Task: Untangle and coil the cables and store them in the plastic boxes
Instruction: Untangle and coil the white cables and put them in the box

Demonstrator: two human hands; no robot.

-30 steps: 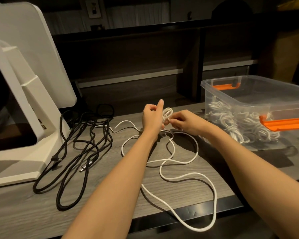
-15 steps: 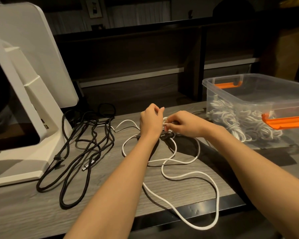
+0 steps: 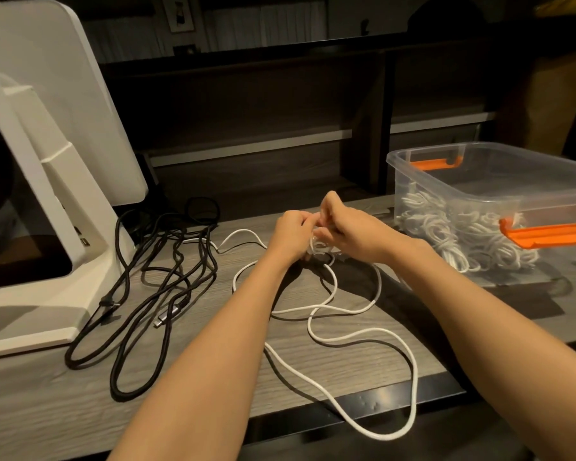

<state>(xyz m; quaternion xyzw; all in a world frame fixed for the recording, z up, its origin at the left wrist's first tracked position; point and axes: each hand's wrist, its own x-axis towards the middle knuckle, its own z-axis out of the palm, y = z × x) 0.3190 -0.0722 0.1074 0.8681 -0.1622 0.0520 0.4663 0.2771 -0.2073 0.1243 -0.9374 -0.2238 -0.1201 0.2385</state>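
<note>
— What have the hands got?

— I see my left hand (image 3: 291, 236) and right hand (image 3: 350, 232) meeting, both pinching a small bundle of the white cable (image 3: 320, 246) between them. Its loose loops trail over the counter (image 3: 47, 410) below my wrists.

— And the box?

— The plastic box (image 3: 499, 181), holding coiled white cables (image 3: 446, 227), sits just right of my right hand; black cables (image 3: 147, 294) lie left of my left.

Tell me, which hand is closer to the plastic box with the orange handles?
The right hand. It is beside the plastic box, just left of its near corner. The left hand is farther left, on the right hand's other side.
</note>
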